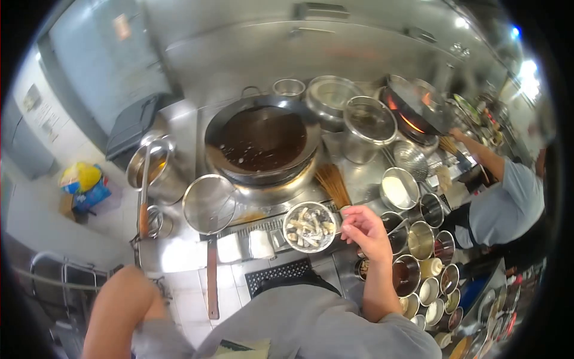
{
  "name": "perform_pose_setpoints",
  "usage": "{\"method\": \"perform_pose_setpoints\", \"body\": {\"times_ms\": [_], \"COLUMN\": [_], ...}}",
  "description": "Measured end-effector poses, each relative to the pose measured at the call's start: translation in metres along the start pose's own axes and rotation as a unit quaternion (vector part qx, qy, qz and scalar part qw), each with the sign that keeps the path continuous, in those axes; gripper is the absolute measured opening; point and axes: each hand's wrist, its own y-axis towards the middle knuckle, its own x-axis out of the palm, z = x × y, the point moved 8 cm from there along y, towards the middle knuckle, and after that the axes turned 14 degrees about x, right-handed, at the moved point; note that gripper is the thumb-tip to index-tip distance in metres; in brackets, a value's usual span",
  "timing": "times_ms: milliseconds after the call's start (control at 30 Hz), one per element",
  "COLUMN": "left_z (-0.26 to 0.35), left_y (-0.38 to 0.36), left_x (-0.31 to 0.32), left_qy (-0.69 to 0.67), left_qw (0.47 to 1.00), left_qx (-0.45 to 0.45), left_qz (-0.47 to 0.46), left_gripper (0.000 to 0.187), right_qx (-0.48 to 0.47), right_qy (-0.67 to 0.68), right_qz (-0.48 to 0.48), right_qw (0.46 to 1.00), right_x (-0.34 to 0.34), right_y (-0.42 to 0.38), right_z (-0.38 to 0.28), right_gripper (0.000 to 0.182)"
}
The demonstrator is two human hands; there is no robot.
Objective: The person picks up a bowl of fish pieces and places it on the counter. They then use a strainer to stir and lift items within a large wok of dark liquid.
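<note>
Beside the right rim of a round metal bowl [310, 227] is my right hand [365, 230], its fingers bent and partly apart, with nothing visible in them. The bowl holds pale strips that look coated in flour or starch, and it sits at the front edge of the stove counter. Only my bent left arm [122, 299] shows at the lower left; the left hand is out of sight. Straight ahead, a large wok [218, 140] contains dark oil with a few white bits at its left side. A long-handled strainer [209, 203] lies to the left of the bowl.
A bamboo brush [333, 184] lies right of the wok. A pot with a ladle [144, 191] stands left. Metal pots [365, 146] line the back. At right, another person [508, 200] holds a wok [412, 107] over flame. Several seasoning containers [421, 239] crowd the right side.
</note>
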Motion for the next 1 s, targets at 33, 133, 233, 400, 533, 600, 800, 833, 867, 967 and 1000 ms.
{"method": "perform_pose_setpoints", "body": {"times_ms": [33,133,233,400,533,600,800,833,867,967,1000], "left_z": [0.005,0.019,0.091,0.219,0.22,0.215,0.222,0.224,0.229,0.235,0.235], "left_y": [-0.014,-0.136,-0.294,-0.4,-0.452,-0.471,-0.504,-0.508,-0.516,-0.517,-0.511], "left_x": [-0.017,-0.018,0.11,0.197,0.231,0.252,0.304,0.307,0.307,0.295,0.289], "left_qy": [0.029,0.028,-0.112,-0.271,-0.247,-0.254,-0.374,-0.379,-0.383,-0.433,-0.453], "left_qw": [0.999,0.923,0.647,0.451,0.509,0.534,0.482,0.481,0.478,0.422,0.384], "left_qx": [-0.035,-0.376,-0.738,-0.771,-0.735,-0.7,-0.618,-0.599,-0.581,-0.614,-0.642], "left_qz": [0.028,0.072,-0.157,-0.36,-0.373,-0.401,-0.496,-0.516,-0.536,-0.506,-0.485], "left_gripper": [0.017,0.018,0.011,0.023,0.019,0.019,0.024,0.023,0.023,0.024,0.025], "right_qx": [-0.011,0.008,0.023,0.047,0.063,0.064,0.072,0.068,0.067,0.079,0.084], "right_qy": [-0.004,-0.009,0.001,-0.007,0.016,0.019,0.023,0.031,0.034,0.049,0.052], "right_qz": [0.004,0.027,0.066,0.109,0.124,0.127,0.143,0.141,0.137,0.116,0.109], "right_qw": [1.0,1.0,0.998,0.993,0.99,0.99,0.987,0.987,0.988,0.989,0.989], "right_x": [-0.001,-0.005,-0.022,-0.045,-0.05,-0.053,-0.075,-0.08,-0.084,-0.091,-0.093], "right_y": [-0.001,-0.011,-0.024,-0.043,-0.058,-0.065,-0.072,-0.071,-0.07,-0.066,-0.064], "right_z": [0.002,0.008,0.022,0.043,0.061,0.068,0.085,0.089,0.092,0.101,0.104], "right_gripper": [0.033,0.032,0.032,0.031,0.031,0.031,0.03,0.03,0.029,0.027,0.027]}}
